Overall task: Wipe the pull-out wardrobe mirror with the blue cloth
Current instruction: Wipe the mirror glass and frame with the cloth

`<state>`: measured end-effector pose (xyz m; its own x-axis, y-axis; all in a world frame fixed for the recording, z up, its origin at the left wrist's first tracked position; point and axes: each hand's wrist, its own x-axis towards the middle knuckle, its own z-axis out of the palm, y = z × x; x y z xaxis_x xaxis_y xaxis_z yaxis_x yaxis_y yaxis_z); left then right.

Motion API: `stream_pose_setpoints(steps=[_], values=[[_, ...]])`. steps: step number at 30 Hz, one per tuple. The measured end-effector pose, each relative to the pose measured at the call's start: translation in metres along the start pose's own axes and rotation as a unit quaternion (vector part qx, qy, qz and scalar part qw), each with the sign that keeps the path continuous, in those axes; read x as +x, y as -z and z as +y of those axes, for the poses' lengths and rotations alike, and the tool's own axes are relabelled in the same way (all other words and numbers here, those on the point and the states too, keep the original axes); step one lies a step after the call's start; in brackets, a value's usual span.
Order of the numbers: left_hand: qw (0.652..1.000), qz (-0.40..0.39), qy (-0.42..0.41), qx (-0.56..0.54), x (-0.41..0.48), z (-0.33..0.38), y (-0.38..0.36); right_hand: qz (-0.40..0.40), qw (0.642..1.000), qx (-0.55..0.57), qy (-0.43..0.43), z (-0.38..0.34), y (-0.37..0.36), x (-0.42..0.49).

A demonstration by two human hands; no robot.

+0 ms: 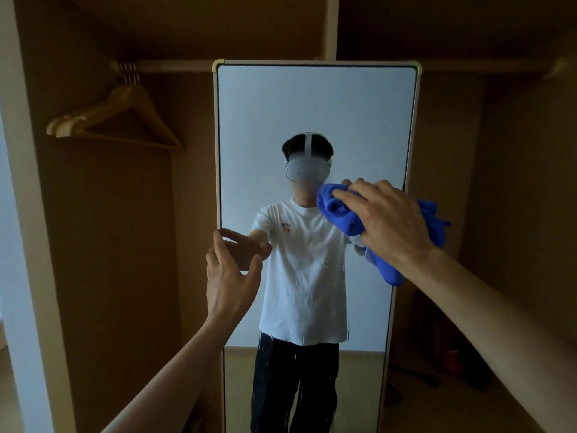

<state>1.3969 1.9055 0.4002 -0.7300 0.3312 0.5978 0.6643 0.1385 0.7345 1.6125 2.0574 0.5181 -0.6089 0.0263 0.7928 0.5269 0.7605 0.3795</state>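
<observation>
The wardrobe (109,214) filled the view, its brown panels dim and a rail across the top carrying a bunch of wooden hangers (115,120) on the left side. In front of it stood the pull-out mirror (312,114), tall and narrow, its long axis upright, with a pale frame and rounded corner caps. The glass reflected a person in a white T-shirt and dark trousers against a light wall, and small pale streaks or drips showed across the lower part of the glass. The right hand (393,220) was at the mirror's right edge, about mid-height, its grip closed around the bunched blue cloth (340,214), which was pressed against or just at the glass and spilled past the frame on the right. The unwiped glass therefore lay to the left of that hand and both above and below it, so the coming stroke would likely have to travel leftward across the pane. The left hand (231,276) hovered at the left edge, its grip wide and empty, fingers (218,242) touching or nearly touching the frame, probably placed to steady the panel.
</observation>
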Motion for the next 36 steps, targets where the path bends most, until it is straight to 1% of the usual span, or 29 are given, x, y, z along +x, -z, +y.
stream_pose_setpoints(steps=[4,8,13,15,19,26,29,36], values=[[1.0,0.003,-0.001,0.001,-0.001,-0.001,-0.001,0.01,0.999,0.015,0.028,-0.011,-0.016,-0.034],[1.0,0.003,0.001,0.002,0.0,-0.001,-0.002,-0.019,0.999,0.018,0.047,-0.018,-0.027,-0.062],[1.0,-0.001,0.004,0.005,-0.002,0.0,0.001,-0.033,0.998,0.027,0.05,-0.014,-0.021,-0.062],[1.0,-0.004,-0.001,0.01,-0.003,0.0,0.003,-0.032,0.999,0.017,0.039,-0.007,-0.014,-0.054],[1.0,-0.005,-0.003,0.014,-0.004,0.002,0.004,-0.004,1.0,-0.012,-0.014,0.009,0.001,-0.034],[1.0,0.001,0.003,0.015,-0.005,0.007,0.001,0.045,0.998,-0.021,-0.04,0.032,0.012,-0.023],[1.0,0.003,0.002,0.012,-0.006,0.006,0.0,0.019,0.999,-0.007,-0.034,0.024,0.002,-0.041],[1.0,0.018,0.013,0.01,-0.007,0.011,-0.003,-0.042,0.996,0.046,-0.066,-0.006,-0.026,-0.097]])
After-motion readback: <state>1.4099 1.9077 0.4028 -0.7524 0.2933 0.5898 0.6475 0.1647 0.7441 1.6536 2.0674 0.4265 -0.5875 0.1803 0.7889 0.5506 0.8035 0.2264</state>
